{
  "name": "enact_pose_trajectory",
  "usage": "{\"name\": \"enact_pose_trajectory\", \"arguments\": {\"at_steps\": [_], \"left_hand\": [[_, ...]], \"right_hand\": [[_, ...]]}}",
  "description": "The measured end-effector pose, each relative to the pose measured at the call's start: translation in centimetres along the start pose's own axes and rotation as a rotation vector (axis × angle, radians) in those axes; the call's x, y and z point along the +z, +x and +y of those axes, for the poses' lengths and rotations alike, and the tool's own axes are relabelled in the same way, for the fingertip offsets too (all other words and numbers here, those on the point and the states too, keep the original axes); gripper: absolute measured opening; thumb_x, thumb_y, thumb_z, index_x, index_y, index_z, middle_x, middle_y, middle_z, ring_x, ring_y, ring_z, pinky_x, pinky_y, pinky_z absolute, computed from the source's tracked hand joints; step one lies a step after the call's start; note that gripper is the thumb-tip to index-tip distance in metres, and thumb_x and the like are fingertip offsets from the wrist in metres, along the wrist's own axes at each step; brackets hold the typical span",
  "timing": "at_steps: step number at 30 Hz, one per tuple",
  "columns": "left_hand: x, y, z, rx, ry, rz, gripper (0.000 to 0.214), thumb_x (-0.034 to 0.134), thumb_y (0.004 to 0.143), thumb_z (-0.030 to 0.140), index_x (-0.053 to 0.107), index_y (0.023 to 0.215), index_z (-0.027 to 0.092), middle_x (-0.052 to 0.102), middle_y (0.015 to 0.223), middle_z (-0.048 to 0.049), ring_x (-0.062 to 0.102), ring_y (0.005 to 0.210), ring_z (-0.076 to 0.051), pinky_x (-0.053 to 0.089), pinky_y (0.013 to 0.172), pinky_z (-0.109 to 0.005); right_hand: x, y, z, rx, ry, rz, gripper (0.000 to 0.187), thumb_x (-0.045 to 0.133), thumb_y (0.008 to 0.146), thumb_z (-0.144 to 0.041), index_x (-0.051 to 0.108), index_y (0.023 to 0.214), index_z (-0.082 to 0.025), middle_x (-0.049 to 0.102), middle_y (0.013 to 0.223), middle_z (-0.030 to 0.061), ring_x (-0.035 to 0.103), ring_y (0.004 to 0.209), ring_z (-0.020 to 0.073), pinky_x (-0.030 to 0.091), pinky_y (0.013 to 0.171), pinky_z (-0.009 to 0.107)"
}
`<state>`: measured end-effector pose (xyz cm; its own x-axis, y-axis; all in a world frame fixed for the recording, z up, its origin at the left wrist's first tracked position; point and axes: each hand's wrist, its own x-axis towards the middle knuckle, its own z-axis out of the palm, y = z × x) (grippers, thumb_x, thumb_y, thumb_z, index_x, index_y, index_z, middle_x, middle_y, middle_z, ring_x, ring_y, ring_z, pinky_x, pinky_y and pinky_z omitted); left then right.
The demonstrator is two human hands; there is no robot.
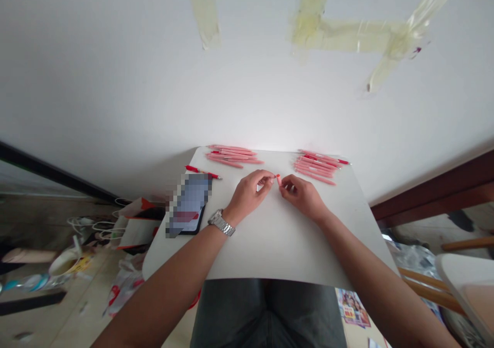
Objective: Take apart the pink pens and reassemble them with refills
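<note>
Above the middle of the white table [278, 240], my hands face each other with their fingertips nearly touching. My right hand [299, 193] pinches a short pink pen part [279, 180] with an orange-red end; its lower portion is hidden by the fingers. My left hand [252, 191], with a metal watch on the wrist, has thumb and forefinger drawn together close to that end. Something tiny and dark shows at its fingertips, too small to name. Beyond the left hand lies a group of pink pens [233, 155]; another group of pink pens [316, 168] lies beyond the right.
On the table's left side is a phone [195, 219], partly blurred out, with red pens [204, 172] above it. A white wall [247, 90] with tape rises behind the table. Bags and a cup [65, 263] are on the floor at left, a chair [466, 281] at right.
</note>
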<state>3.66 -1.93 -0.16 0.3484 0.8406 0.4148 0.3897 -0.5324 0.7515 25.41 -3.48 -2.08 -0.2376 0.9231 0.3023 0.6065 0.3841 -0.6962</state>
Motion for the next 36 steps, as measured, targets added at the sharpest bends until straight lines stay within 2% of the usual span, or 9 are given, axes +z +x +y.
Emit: {"name": "enact_pose_trajectory", "arguments": {"at_steps": [5, 14, 19, 23, 31, 34, 36], "left_hand": [[0.1, -0.1, -0.2, -0.003, 0.023, 0.014, 0.023, 0.053, 0.104, 0.035, 0.071, 0.108, 0.022, 0.077, 0.103, -0.0044, 0.069, 0.09, -0.018, 0.052, 0.085, -0.028], [0.1, -0.2, -0.2, -0.014, 0.042, 0.003, 0.022, 0.053, 0.103, 0.034, 0.071, 0.105, 0.022, 0.077, 0.1, -0.0037, 0.069, 0.087, -0.017, 0.05, 0.079, -0.028], [0.1, -0.1, -0.5, -0.034, 0.024, 0.031, 0.022, 0.054, 0.103, 0.036, 0.071, 0.106, 0.022, 0.077, 0.101, -0.0039, 0.069, 0.087, -0.018, 0.05, 0.077, -0.027], [0.0, -0.1, -0.5, -0.036, 0.03, 0.047, 0.021, 0.054, 0.103, 0.035, 0.071, 0.106, 0.022, 0.076, 0.101, -0.0037, 0.069, 0.089, -0.017, 0.05, 0.077, -0.027], [-0.1, -0.1, -0.4, -0.036, 0.038, 0.019, 0.019, 0.055, 0.103, 0.033, 0.07, 0.106, 0.022, 0.076, 0.102, -0.0028, 0.068, 0.088, -0.016, 0.049, 0.077, -0.027], [-0.1, -0.1, -0.5, -0.04, 0.037, 0.014, 0.018, 0.055, 0.103, 0.033, 0.07, 0.105, 0.022, 0.077, 0.1, -0.0025, 0.068, 0.087, -0.017, 0.049, 0.077, -0.027], [0.0, -0.2, -0.5, -0.036, 0.038, 0.004, 0.018, 0.055, 0.103, 0.032, 0.07, 0.104, 0.022, 0.077, 0.1, -0.0024, 0.068, 0.086, -0.017, 0.049, 0.077, -0.028]], "right_hand": [[-0.2, -0.1, 0.0, 0.024, 0.044, 0.029, 0.013, 0.063, 0.092, -0.034, 0.066, 0.098, -0.023, 0.07, 0.081, 0.001, 0.06, 0.067, 0.0144, 0.048, 0.065, 0.027], [-0.2, -0.2, -0.2, 0.032, 0.066, 0.037, 0.013, 0.064, 0.092, -0.034, 0.065, 0.097, -0.023, 0.07, 0.081, 0.001, 0.062, 0.068, 0.0151, 0.05, 0.066, 0.029], [-0.5, 0.1, -0.5, 0.024, 0.12, 0.281, 0.012, 0.062, 0.094, -0.033, 0.064, 0.096, -0.022, 0.075, 0.093, 0.0057, 0.07, 0.079, 0.0181, 0.056, 0.077, 0.032], [-0.3, 0.5, 0.2, 0.04, 0.012, 0.109, 0.006, 0.065, 0.087, -0.027, 0.064, 0.083, -0.022, 0.07, 0.074, 0.0013, 0.063, 0.064, 0.0166, 0.052, 0.065, 0.029], [-0.2, 0.1, 0.0, 0.02, 0.061, 0.099, 0.005, 0.062, 0.09, -0.028, 0.063, 0.088, -0.023, 0.071, 0.078, 0.0015, 0.066, 0.068, 0.0157, 0.055, 0.068, 0.029], [-0.2, 0.0, 0.0, 0.021, 0.085, 0.094, 0.008, 0.062, 0.091, -0.029, 0.063, 0.097, -0.023, 0.072, 0.083, 0.002, 0.067, 0.071, 0.0164, 0.056, 0.07, 0.03], [-0.1, 0.0, 0.3, 0.035, 0.098, 0.101, 0.017, 0.063, 0.09, -0.029, 0.063, 0.106, -0.023, 0.072, 0.086, 0.0018, 0.068, 0.073, 0.0166, 0.056, 0.071, 0.03]]}}
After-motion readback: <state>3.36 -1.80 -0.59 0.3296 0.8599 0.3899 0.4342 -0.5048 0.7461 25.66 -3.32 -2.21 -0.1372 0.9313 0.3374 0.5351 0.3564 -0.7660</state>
